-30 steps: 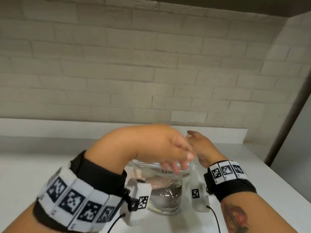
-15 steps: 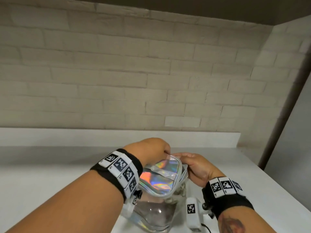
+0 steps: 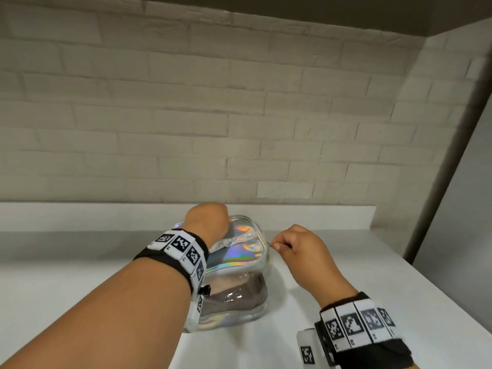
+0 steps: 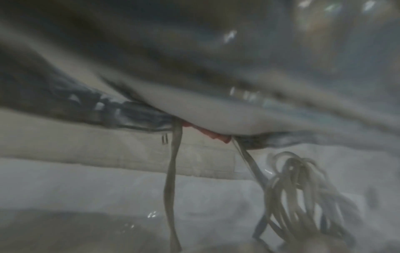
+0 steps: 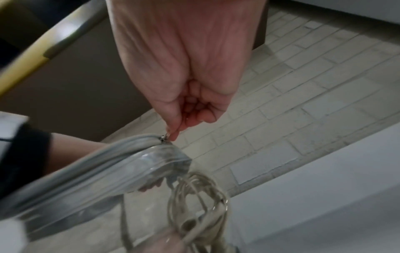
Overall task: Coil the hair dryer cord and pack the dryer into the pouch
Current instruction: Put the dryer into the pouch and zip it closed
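A pouch [image 3: 239,251] with a holographic lid and clear sides stands on the white counter [image 3: 80,275]. Through its side I see the pinkish-grey hair dryer [image 3: 231,291]. The coiled pale cord [image 5: 199,196] lies inside too, and shows in the left wrist view as the cord [image 4: 298,196]. My left hand [image 3: 207,222] grips the lid's far left edge, its fingertips [image 5: 151,185] curled under the rim. At the pouch's right corner my right hand [image 3: 274,245] pinches the small metal zipper pull [image 5: 164,137] between thumb and forefinger.
A raised white ledge [image 3: 106,214] runs along the back under a pale brick wall [image 3: 239,115]. The counter's right edge [image 3: 426,283] slants toward me, with a dark upright post [image 3: 447,161] beyond it. A black cable and white camera unit hang from each wrist.
The lid has come down over the pouch's opening. My right hand has drawn the zipper pull round to the right corner. My left hand has stayed on the lid's far side.
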The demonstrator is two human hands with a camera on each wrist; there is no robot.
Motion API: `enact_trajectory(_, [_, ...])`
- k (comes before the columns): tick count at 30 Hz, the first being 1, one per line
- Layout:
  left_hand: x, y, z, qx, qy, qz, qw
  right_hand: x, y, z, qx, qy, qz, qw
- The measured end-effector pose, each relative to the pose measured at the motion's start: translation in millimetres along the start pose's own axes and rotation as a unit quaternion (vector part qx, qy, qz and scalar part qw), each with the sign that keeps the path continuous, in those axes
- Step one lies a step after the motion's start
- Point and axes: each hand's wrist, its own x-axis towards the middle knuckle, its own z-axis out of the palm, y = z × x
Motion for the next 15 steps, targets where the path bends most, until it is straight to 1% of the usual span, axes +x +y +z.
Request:
enact_trajectory(2, [3,-7,2,0.013,0.003,-0.034,0.999,-12,-10,0,0.011,-0.041,-0.011,0.999])
enact_trajectory(5, [4,-6,6,0.043,-0.001,-0.047,0.998,-27,-28,-1,0.021,-0.106,-0.027,0.994])
enact_trajectory(9, [8,7,13,0.072,-0.003,-0.043,0.997,-36,-55,13,0.019,-0.132,-0.055,0.990])
enact_trajectory(11, [8,10,14,0.066,0.000,-0.037,0.997,-40,-69,22,0.003,-0.163,-0.065,0.985])
enact_trajectory(13, [9,9,10,0.035,-0.012,-0.028,0.999,-37,-74,23,0.002,-0.185,-0.050,0.981])
enact_trajectory(15, [12,-1,-1,-0.001,-0.053,-0.035,0.998,-26,-68,14,0.010,-0.172,-0.025,0.985])
